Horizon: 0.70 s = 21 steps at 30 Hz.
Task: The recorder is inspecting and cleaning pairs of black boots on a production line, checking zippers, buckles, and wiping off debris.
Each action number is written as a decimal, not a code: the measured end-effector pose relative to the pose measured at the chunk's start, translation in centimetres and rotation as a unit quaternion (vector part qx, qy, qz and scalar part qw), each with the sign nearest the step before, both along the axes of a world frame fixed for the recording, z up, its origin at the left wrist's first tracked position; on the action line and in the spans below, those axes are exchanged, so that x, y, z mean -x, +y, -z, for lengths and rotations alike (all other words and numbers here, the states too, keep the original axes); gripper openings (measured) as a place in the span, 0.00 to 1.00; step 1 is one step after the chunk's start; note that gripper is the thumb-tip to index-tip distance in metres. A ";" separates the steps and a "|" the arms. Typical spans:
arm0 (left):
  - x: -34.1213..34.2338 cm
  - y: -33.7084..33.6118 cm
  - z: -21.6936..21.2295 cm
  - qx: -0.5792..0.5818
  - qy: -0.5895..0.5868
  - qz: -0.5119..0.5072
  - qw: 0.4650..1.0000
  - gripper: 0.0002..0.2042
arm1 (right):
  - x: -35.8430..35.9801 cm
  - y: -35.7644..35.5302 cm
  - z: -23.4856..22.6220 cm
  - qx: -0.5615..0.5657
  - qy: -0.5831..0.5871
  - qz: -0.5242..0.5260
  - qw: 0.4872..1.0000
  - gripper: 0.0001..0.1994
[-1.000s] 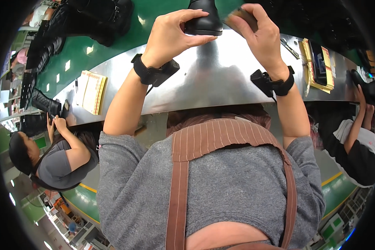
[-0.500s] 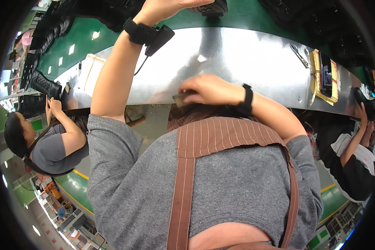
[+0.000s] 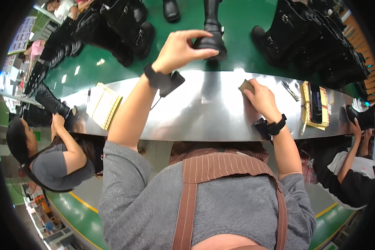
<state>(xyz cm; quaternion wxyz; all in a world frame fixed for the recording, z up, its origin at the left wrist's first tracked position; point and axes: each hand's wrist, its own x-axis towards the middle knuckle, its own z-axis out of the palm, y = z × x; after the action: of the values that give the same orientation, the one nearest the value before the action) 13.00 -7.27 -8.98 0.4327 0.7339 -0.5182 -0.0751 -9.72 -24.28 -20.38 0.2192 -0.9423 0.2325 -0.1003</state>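
The left hand (image 3: 180, 51) curls its fingers around the toe of a tall black boot (image 3: 211, 29) standing on the green conveyor belt (image 3: 237, 21), while the right hand (image 3: 260, 98) pinches a small brown pad (image 3: 246, 86) on the shiny metal ledge (image 3: 196, 108).

- I see a green conveyor belt (image 3: 237, 25) running across the top.
- A shiny metal ledge (image 3: 204, 112) borders it, catching bright overhead light.
- Below me lies green floor (image 3: 71, 212) with a yellow line (image 3: 81, 201).
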 end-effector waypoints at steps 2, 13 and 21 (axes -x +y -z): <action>1.1 0.4 0.2 -0.006 -0.031 -0.018 0.999 0.20 | -0.4 -0.2 -1.9 -0.058 -0.080 -0.001 0.995 0.14; 2.2 1.1 0.9 -0.022 -0.038 -0.041 0.998 0.22 | -7.1 3.6 -10.0 -0.018 -0.402 -0.153 0.903 0.10; 2.3 1.1 1.3 0.029 -0.006 -0.034 0.999 0.21 | -6.6 2.5 -9.4 -0.016 -0.416 -0.105 0.903 0.10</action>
<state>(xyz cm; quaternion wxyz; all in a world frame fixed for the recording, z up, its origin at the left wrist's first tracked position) 10.72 -6.16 -10.25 0.4535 0.7383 -0.4976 -0.0410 -3.10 -21.81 -10.96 0.3199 -0.8302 0.0216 -0.4559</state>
